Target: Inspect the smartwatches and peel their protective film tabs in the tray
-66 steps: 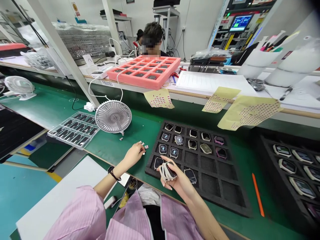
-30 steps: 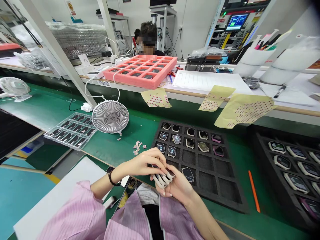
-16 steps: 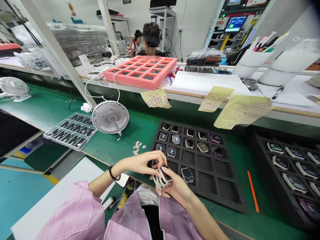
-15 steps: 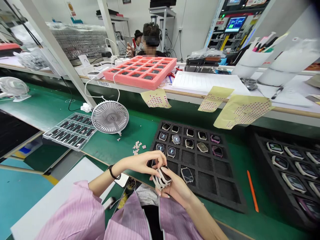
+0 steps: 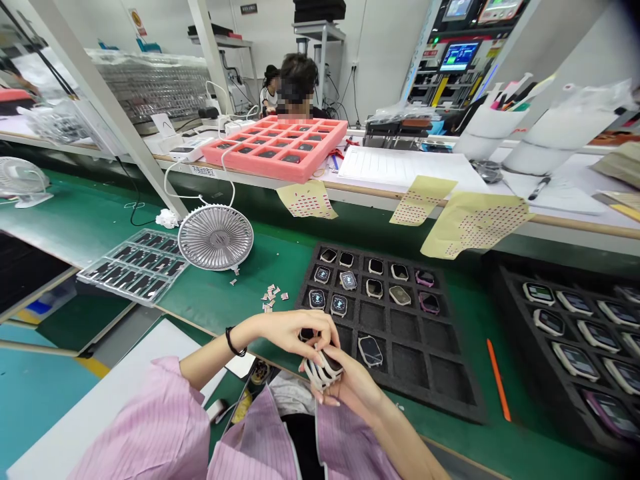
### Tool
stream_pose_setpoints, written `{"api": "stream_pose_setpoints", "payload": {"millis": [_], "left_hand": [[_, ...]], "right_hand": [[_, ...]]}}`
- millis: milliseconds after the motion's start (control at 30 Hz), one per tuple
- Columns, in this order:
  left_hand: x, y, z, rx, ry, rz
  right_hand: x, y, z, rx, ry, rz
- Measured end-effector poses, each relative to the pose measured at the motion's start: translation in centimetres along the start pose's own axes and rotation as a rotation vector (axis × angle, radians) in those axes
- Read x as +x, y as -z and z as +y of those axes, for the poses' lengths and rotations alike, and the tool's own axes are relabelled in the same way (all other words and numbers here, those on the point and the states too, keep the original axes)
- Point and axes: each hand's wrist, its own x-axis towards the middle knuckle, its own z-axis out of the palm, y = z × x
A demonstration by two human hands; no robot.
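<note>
A small stack of light-framed watch cases (image 5: pixel 323 373) is held in front of my chest, over the bench edge. My right hand (image 5: pixel 353 383) wraps round the stack from the right and below. From the left, my left hand (image 5: pixel 303 331) pinches at the top of the same stack with thumb and fingers. Just beyond my hands lies a black foam tray (image 5: pixel 413 320) with watches in several of its compartments. A single watch (image 5: pixel 371 351) sits in a near compartment, right of my hands. Part of another watch shows behind my left fingers.
A round fan (image 5: pixel 216 237) stands left of the tray, with small metal pieces (image 5: pixel 270 297) near it. Further left lies a clear tray of dark parts (image 5: pixel 135 265). An orange stick (image 5: pixel 499 380) separates the foam tray from a second black tray (image 5: pixel 520 347). A person (image 5: pixel 297 83) sits opposite.
The stack's cases look more fanned out between my hands, and my left fingers have shifted slightly on them. The camera view has moved a little.
</note>
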Motion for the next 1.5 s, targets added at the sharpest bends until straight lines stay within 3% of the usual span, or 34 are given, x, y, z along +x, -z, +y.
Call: {"api": "stream_pose_setpoints", "payload": {"millis": [133,300,433,533,600,700,800,900,1067,1233,1333,1500], "left_hand": [[1.0,-0.1,0.7,0.083,0.017,0.199],[4.6,-1.0,2.0,0.339,0.026,0.351],[9.4,-1.5,-0.2,0.662,0.060,0.486],[12.7,-1.1,-2.9,0.748,0.136,0.578],[14.0,-0.8,-4.6,0.759,0.145,0.627],[14.6,-0.6,-6.2,0.763,0.146,0.594],[14.4,-0.6,-7.1,0.759,0.158,0.525],[14.3,-0.4,-7.5,0.728,0.093,0.547],[14.1,0.4,-7.8,0.574,-0.129,0.678],[13.9,0.3,-7.8,0.493,-0.287,0.723],[13.8,0.1,-7.7,0.456,-0.257,0.720],[13.6,0.3,-7.8,0.379,-0.175,0.642]], "right_hand": [[-0.4,0.5,-2.0,-0.080,0.208,0.107],[-0.1,2.6,-6.9,-0.507,0.512,0.321],[1.7,5.2,-11.2,-0.849,0.761,0.430],[3.4,7.0,-13.4,-0.977,0.821,0.441],[4.3,8.2,-13.9,-1.003,0.822,0.479],[5.3,9.8,-13.6,-0.976,0.797,0.522],[5.8,10.8,-13.1,-0.934,0.731,0.528],[5.3,10.7,-13.4,-0.839,0.720,0.513],[2.9,9.7,-15.6,-0.516,0.567,0.370],[2.2,10.2,-16.6,-0.378,0.376,0.138],[2.7,10.7,-16.4,-0.357,0.317,0.115],[3.4,10.9,-15.9,-0.385,0.357,0.176]]}}
